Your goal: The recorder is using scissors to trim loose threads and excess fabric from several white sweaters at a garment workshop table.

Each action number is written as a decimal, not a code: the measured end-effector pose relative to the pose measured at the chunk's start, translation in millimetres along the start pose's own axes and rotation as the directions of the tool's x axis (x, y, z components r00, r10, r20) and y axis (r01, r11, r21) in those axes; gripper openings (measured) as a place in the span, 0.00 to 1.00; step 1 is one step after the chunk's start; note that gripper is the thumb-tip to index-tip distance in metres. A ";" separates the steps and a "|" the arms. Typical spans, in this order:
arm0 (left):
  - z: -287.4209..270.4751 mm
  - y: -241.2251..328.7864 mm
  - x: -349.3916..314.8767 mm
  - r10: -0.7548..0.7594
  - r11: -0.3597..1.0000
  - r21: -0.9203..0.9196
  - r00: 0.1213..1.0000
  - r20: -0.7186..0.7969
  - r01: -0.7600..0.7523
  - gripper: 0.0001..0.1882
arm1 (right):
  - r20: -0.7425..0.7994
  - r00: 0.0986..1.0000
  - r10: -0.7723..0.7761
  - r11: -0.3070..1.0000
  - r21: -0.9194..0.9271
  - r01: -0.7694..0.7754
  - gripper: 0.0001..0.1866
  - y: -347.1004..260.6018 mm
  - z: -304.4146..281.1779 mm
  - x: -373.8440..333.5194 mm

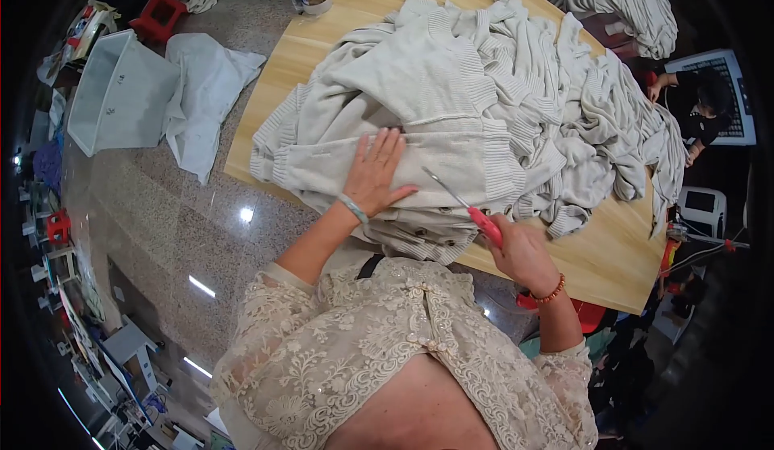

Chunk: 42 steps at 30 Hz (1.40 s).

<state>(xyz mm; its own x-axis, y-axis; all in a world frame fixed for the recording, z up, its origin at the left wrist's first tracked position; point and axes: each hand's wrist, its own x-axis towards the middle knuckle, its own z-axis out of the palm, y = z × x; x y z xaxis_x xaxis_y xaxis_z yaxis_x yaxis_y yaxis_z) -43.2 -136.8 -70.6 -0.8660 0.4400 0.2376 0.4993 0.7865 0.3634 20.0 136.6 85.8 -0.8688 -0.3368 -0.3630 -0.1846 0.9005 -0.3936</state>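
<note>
A cream knitted cardigan [435,71] with ribbed edges and dark buttons is spread over the near part of the table. My left hand [376,173] lies flat on its front band, fingers stretched out and thumb apart. Just right of it, my right hand [520,248] is closed around a red-handled tool [484,226] with a slim metal shaft. The shaft points up and left over the knit, its tip near my left thumb. Whether the tip touches the fabric I cannot tell.
More cream knitwear [592,128] is heaped along the right of the wooden table [601,265]. A co-worker [703,111] sits at the far right, hands near the pile's edge. On the floor at left stand a pale plastic bin [129,99], a white sack [205,87] and a red stool [160,16].
</note>
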 end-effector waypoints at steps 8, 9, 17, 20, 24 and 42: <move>-41.7 -86.9 -68.8 -0.026 0.991 0.132 0.999 0.047 0.020 0.45 | 0.066 0.979 -0.191 0.981 -0.022 0.193 0.12 -72.5 46.6 67.4; -44.3 -97.3 -77.3 -0.019 0.988 0.153 0.999 0.044 0.012 0.45 | 0.082 0.969 -0.234 0.971 -0.023 0.237 0.13 -81.9 52.6 75.4; -57.2 -158.6 -112.5 -0.166 0.986 -0.010 0.986 0.023 0.166 0.36 | 0.053 0.953 -0.299 0.954 0.024 0.298 0.12 -137.4 73.7 101.5; -58.5 -158.5 -110.6 -0.127 0.992 0.018 0.991 0.042 0.126 0.34 | 0.043 0.979 -0.199 0.980 -0.010 0.200 0.12 -141.5 74.9 100.9; -57.9 -162.1 -107.1 -0.089 0.996 -0.011 0.995 0.050 0.090 0.34 | 0.030 0.988 -0.148 0.989 -0.008 0.149 0.09 -152.6 77.1 98.4; -71.5 -212.7 -37.9 -0.260 0.834 -0.525 0.960 -0.099 0.171 0.13 | 0.138 0.990 -0.005 0.967 0.252 -0.030 0.17 -156.1 61.8 97.7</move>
<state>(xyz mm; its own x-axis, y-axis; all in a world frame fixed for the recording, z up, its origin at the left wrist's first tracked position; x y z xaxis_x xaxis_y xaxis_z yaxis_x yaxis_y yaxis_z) -114.6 -351.7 -92.5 -0.9589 0.1749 0.2232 0.2819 0.5036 0.8166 -7.7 -53.8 59.5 -0.7962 -0.3761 -0.4739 -0.0367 0.8119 -0.5827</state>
